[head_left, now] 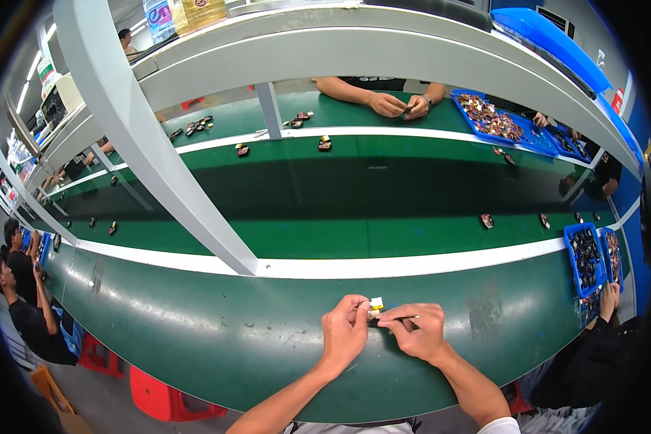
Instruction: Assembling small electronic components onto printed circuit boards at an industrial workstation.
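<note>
My left hand [345, 331] is closed, pinching a small electronic part [376, 304] with a white and yellow tab above the green worktop. Most of the part's dark body is hidden behind my fingers. Close against it on the right, my right hand [419, 331] grips a thin stick-like tool [406, 317]. The tool's tip reaches the part; its exact kind is too small to tell.
Beyond a white rail [325, 268] runs a green conveyor belt [304, 235] with several small dark parts [487, 220]. Blue trays of parts [584, 257] stand at right. A slanted white post [159, 145] rises at left. Co-workers sit opposite and at both sides; a red stool [168, 398] is lower left.
</note>
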A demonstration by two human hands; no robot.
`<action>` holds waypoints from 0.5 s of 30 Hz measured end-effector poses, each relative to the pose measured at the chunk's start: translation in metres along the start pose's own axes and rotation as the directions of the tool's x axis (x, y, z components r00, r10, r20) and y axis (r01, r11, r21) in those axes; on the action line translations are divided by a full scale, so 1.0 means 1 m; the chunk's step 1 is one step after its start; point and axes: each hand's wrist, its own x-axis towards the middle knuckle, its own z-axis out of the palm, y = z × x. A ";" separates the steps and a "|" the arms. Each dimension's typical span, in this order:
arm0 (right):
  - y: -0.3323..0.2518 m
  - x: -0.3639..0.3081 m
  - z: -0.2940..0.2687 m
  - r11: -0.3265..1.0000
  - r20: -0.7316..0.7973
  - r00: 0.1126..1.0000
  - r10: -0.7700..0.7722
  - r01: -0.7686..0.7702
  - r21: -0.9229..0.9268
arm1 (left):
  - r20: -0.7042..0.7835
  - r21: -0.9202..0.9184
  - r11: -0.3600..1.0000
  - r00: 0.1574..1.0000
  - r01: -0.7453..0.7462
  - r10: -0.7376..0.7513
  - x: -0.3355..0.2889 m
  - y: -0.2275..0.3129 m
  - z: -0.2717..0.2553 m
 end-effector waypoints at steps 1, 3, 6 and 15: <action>0.002 0.000 0.000 1.000 0.002 1.000 -0.005 0.005 0.008 | -0.002 0.028 1.000 1.000 0.005 -0.005 0.001 0.000 0.000; 0.004 0.000 -0.001 1.000 0.006 1.000 0.004 -0.004 0.014 | 0.003 0.055 0.998 1.000 0.022 -0.022 0.004 0.001 0.001; 0.006 0.005 -0.003 1.000 -0.009 1.000 0.020 -0.020 0.008 | -0.009 0.027 0.998 0.998 -0.056 0.056 0.017 0.002 0.003; 0.025 0.009 -0.005 0.988 -0.306 0.940 0.154 -0.137 0.078 | -0.051 0.364 0.868 0.924 -0.337 0.380 0.163 -0.006 -0.017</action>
